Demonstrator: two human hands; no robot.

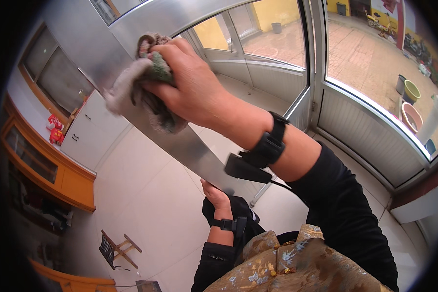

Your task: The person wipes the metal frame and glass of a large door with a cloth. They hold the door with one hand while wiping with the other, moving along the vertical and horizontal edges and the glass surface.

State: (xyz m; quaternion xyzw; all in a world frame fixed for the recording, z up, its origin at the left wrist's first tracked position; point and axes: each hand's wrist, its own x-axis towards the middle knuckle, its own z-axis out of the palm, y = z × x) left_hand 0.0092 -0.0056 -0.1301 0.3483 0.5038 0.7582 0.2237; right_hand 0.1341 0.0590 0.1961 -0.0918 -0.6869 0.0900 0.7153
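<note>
My right hand [194,87] is closed round a bunched rag [153,97], greyish-pink and brown with a green patch. The rag is pressed against the upper part of a wide, brushed metal door [180,148], and some folds hang past its left edge. Lower down, my left hand [216,197] grips the same door by its edge; part of its fingers is hidden behind the metal. Black straps with small devices circle both of my wrists.
Glazed metal-framed panels [370,141] stand at the right, with a yard, buckets [411,91] and a yellow bike beyond. At the left are a white cabinet [90,129], an orange wooden cabinet [73,182] and a small folding stool [117,250] on pale floor tiles.
</note>
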